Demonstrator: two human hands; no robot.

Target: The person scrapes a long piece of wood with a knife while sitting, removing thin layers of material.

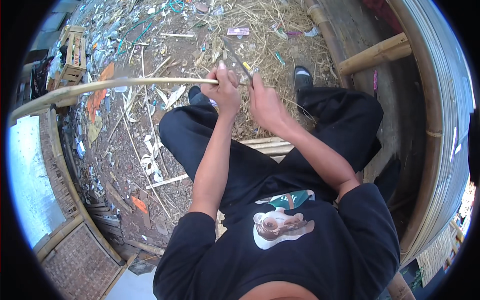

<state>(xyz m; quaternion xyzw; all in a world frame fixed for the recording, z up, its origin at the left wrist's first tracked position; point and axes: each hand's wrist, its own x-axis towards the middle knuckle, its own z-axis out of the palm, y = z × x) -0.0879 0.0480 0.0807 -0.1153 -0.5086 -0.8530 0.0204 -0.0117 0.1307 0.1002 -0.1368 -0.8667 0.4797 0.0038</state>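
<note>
My left hand (224, 92) is closed round a long pale bamboo strip (150, 80), close to its right end. The strip runs out leftward past the picture's rim and looks thicker there. In my closed right hand (266, 106) is a knife with a long narrow blade (236, 57), its tip slanting up and to the left. The blade stands just right of my left fist, where a thin end of the strip shows between the hands. My fingers hide the knife's handle. Both hands are out in front of my spread knees.
Straw, shavings and litter cover the dirt ground (195, 60). A wooden crate (75, 55) stands at the far left. Woven bamboo panels (82, 250) lie at the near left. On the right, a bamboo frame (434, 135) rises beside me. Bamboo slats (267, 145) lie between my legs.
</note>
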